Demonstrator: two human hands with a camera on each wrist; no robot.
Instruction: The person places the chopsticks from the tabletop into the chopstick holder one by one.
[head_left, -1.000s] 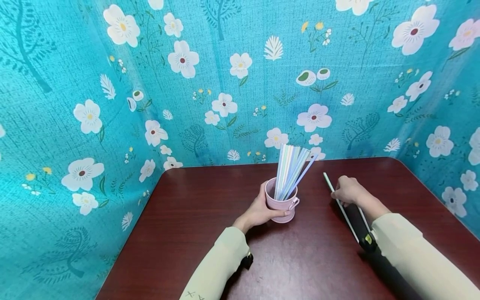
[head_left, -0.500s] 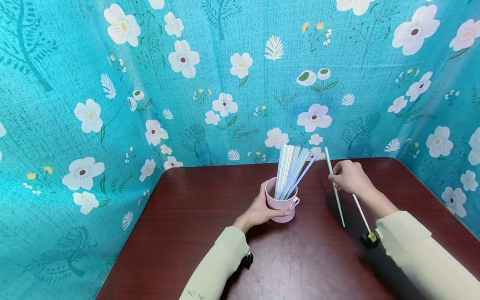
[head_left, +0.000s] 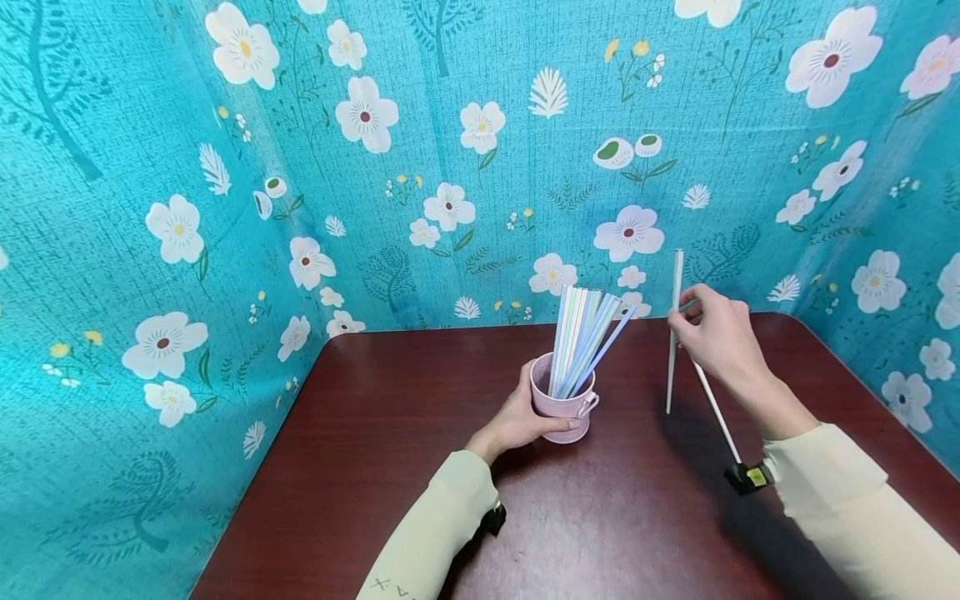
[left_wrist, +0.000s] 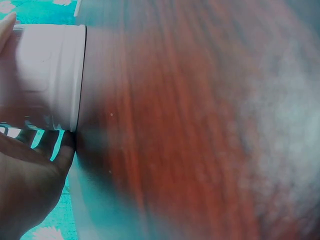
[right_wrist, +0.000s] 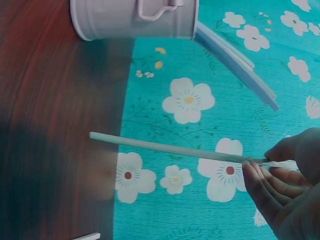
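Note:
A small pale pink bucket [head_left: 558, 407] stands on the table, packed with pastel drinking straws [head_left: 579, 346] that lean to the right. My left hand [head_left: 513, 422] grips its side, thumb across the front; the left wrist view shows fingers around the bucket [left_wrist: 47, 70] too. To the right, my right hand [head_left: 717, 335] pinches a pale green straw [head_left: 677, 279] between thumb and fingers near its upper half. That straw [right_wrist: 170, 148] is nearly upright in the head view, beside the bucket but apart from it. One white straw [head_left: 716, 412] lies below my right hand.
The dark red-brown table [head_left: 390, 400] has rounded far corners. A turquoise floral cloth [head_left: 420, 167] hangs behind it and along both sides. A black camera [head_left: 748, 477] is strapped at the right wrist, near the white straw's end.
My right hand has lifted the green straw off the table, tipping it from slanted to nearly upright. The left hand and the bucket have stayed in place.

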